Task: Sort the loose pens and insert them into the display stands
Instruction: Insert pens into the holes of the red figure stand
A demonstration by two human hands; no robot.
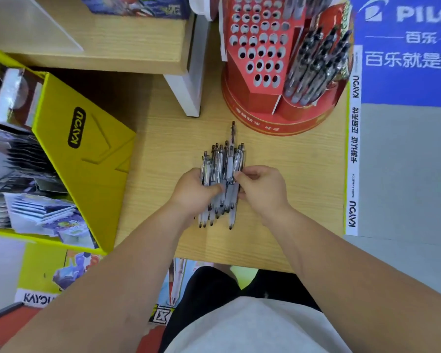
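A bundle of several clear-barrelled pens (pixel 220 161) lies lengthwise on the wooden table (pixel 303 179), clicker ends away from me, tips toward me. My left hand (pixel 196 192) grips the bundle from the left side. My right hand (pixel 261 187) pinches pens on the bundle's right side with thumb and fingers. One pen sticks out farther than the others toward the red display stand (pixel 255 103). That round stand at the table's back has many vacant holes on its left face and a cluster of dark pens (pixel 316 64) standing in its right section.
A yellow cardboard display box (pixel 87 159) with card packs fills the left side. A raised wooden shelf (pixel 138 47) with a white leg (pixel 186 93) stands at the back left. The table's right edge carries a white label strip (pixel 353 161); a blue poster is beyond.
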